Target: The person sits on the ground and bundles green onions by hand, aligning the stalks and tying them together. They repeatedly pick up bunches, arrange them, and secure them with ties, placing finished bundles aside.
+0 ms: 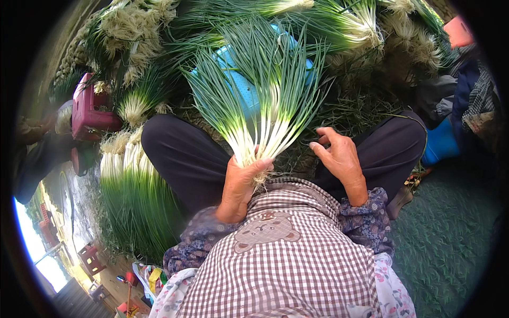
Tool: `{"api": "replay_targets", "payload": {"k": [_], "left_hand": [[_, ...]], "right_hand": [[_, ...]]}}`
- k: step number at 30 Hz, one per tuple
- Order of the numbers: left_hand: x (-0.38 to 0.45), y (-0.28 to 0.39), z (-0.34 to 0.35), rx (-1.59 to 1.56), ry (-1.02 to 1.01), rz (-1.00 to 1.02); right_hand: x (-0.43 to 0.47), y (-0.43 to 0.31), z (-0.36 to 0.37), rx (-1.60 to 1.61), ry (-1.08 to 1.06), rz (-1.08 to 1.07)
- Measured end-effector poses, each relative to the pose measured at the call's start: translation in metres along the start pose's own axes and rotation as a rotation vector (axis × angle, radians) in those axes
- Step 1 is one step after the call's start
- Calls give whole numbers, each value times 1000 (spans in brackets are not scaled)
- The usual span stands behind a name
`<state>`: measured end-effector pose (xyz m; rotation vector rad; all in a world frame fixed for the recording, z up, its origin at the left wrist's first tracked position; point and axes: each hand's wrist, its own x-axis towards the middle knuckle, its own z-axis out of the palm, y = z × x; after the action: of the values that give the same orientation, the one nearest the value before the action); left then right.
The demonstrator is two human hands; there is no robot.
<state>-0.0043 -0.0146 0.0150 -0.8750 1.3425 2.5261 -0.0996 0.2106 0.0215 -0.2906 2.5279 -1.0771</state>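
My left hand [242, 181] grips a fanned bunch of green onions [274, 115] low on the white stalks, just above the roots. The roots hang below my fingers near my lap, and the green leaves spread away from me. My right hand [338, 155] is raised to the right of the bunch, apart from it, fingers bent and parted with nothing between them. Behind the leaves lies a light blue perforated plastic basket or stool [242, 85], partly hidden.
Stacked green onions [139, 198] lie by my left knee. Heaps of green onions [350, 28] are ahead, roots outward at both sides. A maroon plastic crate [89, 111] stands at left. Other people's clothed legs [35, 159] show at left. Loose leaves [354, 109] litter the ground beyond my right hand.
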Motion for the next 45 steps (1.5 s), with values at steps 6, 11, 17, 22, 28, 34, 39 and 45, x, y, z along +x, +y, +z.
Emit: {"api": "replay_targets", "payload": {"k": [6, 11, 17, 22, 28, 34, 39, 45], "left_hand": [[-14, 16, 12, 62, -118, 72], [-30, 20, 21, 234, -295, 183], [-12, 14, 12, 106, -349, -39], [-5, 1, 8, 143, -400, -89], [-1, 10, -1, 528, -548, 106], [-13, 63, -30, 755, -171, 260], [-10, 71, 8, 1343, -349, 888], [32, 63, 37, 1301, -472, 1364]], "right_hand": [[-5, -30, 27, 880, -425, -32], [-10, -77, 23, 629, -147, -334], [4, -57, 58, 803, -247, -153], [1, -51, 67, 754, -277, -18], [3, -57, 60, 880, -302, 85], [0, -66, 37, 956, -310, 155], [-12, -78, 13, 707, -431, 86], [-29, -107, -28, 638, -509, -24]]}}
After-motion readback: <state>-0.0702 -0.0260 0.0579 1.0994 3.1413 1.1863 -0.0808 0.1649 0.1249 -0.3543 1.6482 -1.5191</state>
